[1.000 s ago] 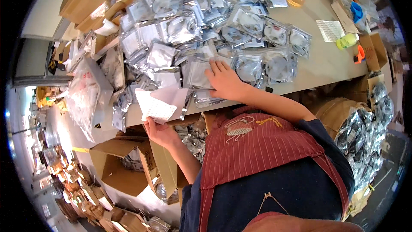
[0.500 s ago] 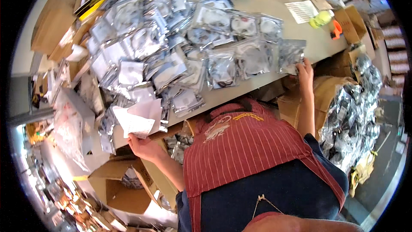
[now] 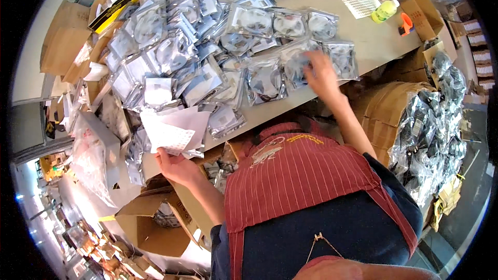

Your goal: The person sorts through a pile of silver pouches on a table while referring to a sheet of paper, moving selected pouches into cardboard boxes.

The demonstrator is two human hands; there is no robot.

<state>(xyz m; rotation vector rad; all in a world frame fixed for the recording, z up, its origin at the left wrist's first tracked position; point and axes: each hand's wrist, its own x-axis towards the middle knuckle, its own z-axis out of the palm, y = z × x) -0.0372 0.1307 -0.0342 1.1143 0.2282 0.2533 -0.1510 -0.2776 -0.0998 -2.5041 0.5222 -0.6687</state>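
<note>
My left hand [image 3: 175,167] is closed on white label sheets [image 3: 182,136], holding them by their lower edge over the table's front edge. Part of the sheets bears small rows of print. My right hand [image 3: 322,77] hovers over a clear bag [image 3: 294,72] in the front row, its fingers apart and a little blurred, with nothing visible in them. To its right lies another clear bag [image 3: 341,59] with a coiled cable-like item inside. A bag with a dark coil [image 3: 265,82] sits to the left of the hand.
A heap of silvery bags [image 3: 176,52] covers the table's left and middle. A printed sheet [image 3: 359,4], a yellow-green bottle [image 3: 385,11] and an orange tape dispenser [image 3: 405,24] stand at the far right. A carton of wrapped items [image 3: 423,140] is at my right, an open carton [image 3: 161,238] below left.
My right hand has let go of the rightmost bag, which now lies flat in the front row, and moved left over the bag beside it. My left hand still holds the sheets.
</note>
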